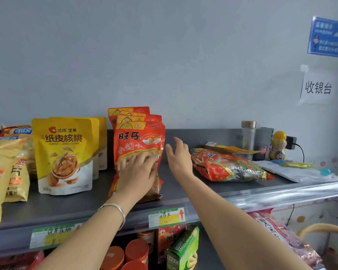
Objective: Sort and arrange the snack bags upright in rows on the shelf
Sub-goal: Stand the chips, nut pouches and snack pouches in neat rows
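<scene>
Progress report: walnut bags [63, 154] and red bags [139, 137] stand in rows midway along the shelf [66, 207]. My left hand [139, 172] presses flat on the front red one. My right hand [177, 156] hovers spread and empty beside the flat bags [228, 166] toward the right end, which aren't sorted yet.

Soft, even light fills the scene. It is bright on the pale wall [164, 55] and leaves only faint shadows behind the bags on the shelf [66, 207]. The clear price strip [293, 193] at the right catches white glare, and the foil bag [232, 168] glints. Below the shelf the red tubs [136, 250] sit in dimmer shade. Wide-angle distortion bows the shelf edge and tilts the blue sign [325, 37], whose small print is blurred.
</scene>
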The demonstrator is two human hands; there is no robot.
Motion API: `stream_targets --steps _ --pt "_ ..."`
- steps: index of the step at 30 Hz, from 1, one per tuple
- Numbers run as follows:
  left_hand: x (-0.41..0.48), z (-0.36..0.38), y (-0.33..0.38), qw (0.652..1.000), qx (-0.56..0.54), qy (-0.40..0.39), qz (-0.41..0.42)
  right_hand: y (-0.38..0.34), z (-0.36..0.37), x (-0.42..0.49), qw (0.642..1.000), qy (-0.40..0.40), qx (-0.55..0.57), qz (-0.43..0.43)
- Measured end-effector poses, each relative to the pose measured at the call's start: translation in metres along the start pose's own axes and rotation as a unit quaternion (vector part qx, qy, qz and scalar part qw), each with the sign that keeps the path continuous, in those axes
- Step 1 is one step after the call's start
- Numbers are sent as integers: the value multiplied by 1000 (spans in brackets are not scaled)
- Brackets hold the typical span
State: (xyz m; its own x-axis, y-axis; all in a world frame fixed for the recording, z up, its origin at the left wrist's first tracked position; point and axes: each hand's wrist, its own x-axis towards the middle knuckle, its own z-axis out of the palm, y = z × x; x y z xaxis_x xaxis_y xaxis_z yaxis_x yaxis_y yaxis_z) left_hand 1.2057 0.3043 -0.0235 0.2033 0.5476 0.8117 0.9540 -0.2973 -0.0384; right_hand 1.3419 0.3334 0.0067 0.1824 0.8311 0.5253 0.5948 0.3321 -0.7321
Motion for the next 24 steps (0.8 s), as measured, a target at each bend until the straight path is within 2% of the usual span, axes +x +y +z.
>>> stream_targets --steps 3,8,10,13,15,19,21,24 --pt "24 2 34 999 -19 -16 37 12 -30 16 997 10 -63 -35" --pt "66 23 99 991 -78 -97 57 46 -86 44 987 57 -134 -71" --pt "85 36 123 983 -135 -115 42 65 -111 57 984 85 -147 -52" --pt "111 58 153 956 -237 -170 -25 96 -145 78 977 127 -172 -9" --pt "126 75 168 941 -266 -202 -46 116 -164 90 971 139 -195 24" --pt "147 103 196 943 -213 -255 -28 150 -178 106 970 84 -218 68" --pt "155 112 208 958 -149 -245 2 162 -178 110 970 66 -222 66" --pt "163 123 222 976 -76 -205 19 174 -178 115 967 90 -235 33"
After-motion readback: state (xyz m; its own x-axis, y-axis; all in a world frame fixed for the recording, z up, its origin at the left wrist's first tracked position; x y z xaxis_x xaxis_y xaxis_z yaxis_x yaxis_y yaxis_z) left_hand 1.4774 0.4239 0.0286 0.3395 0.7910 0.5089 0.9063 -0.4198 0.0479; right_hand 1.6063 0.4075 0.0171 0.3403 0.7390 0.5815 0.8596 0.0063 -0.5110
